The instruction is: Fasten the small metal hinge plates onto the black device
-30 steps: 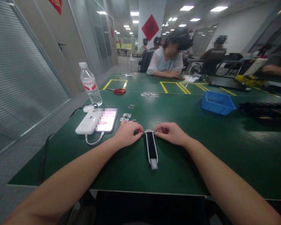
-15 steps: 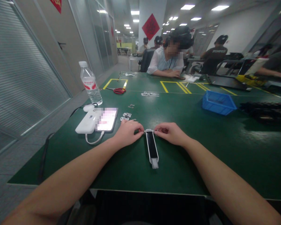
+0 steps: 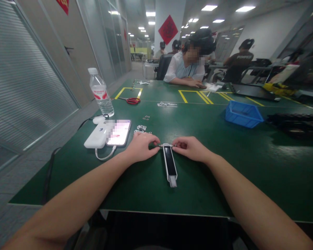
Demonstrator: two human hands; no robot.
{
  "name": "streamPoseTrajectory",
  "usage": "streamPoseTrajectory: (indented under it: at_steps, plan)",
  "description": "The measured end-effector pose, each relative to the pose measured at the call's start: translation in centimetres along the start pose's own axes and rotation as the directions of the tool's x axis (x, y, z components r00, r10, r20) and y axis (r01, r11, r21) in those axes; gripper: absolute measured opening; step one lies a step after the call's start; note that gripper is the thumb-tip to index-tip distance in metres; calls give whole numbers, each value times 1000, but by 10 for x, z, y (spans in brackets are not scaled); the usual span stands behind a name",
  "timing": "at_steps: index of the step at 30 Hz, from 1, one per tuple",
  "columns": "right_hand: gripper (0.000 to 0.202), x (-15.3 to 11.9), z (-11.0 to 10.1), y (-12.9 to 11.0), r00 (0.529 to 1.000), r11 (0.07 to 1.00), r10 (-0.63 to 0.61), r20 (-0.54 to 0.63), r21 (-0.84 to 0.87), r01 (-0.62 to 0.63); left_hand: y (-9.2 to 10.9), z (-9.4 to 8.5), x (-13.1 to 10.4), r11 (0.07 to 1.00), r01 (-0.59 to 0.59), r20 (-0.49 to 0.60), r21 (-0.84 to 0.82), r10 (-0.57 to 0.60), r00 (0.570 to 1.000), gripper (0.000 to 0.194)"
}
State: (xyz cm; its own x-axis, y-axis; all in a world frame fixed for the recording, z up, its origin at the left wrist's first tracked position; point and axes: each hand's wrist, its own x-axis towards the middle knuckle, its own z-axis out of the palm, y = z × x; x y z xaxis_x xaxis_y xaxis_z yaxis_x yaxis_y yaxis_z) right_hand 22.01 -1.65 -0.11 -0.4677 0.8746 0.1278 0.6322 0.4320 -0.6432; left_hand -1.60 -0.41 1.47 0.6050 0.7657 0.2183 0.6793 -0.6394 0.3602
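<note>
A long, narrow object with a white frame and a black middle [image 3: 170, 161] lies on the green table [image 3: 198, 187], a pale grey tab [image 3: 173, 181] sticking out of its near end. Across its far end runs a thin metal piece, perhaps a rod, too small to make out fully. My left hand [image 3: 143, 147] pinches the left end of this piece between thumb and fingers. On the other side, my right hand [image 3: 191, 148] is closed in a pinch at the right end. Small metal parts [image 3: 141, 128] lie just beyond my left hand, partly hidden by it.
To the left are a water bottle [image 3: 100, 93], a white power bank [image 3: 96, 135] and a phone [image 3: 121, 133] joined by a cable. Red-handled scissors [image 3: 133, 100] and a blue bin [image 3: 242, 114] lie farther off. A person [image 3: 189, 66] sits across the table.
The near end of the narrow object has shifted very slightly to the right. Both hands keep their pinch in nearly the same place.
</note>
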Motion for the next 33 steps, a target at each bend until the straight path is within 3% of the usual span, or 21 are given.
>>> streamPoseTrajectory:
  at_steps: [12,19,33]
  plan:
    - [19,1,0,1,997,997,55,45,46,-57,-14,-1,3,970,205,-116,130,-191,975,44]
    - [18,1,-1,-1,997,998,59,53,19,-61,-15,3,2,980,148,-40,131,-144,989,48]
    - [19,1,0,-3,998,998,54,45,8,-55,-12,-1,2,981,38,-39,192,-31,999,31]
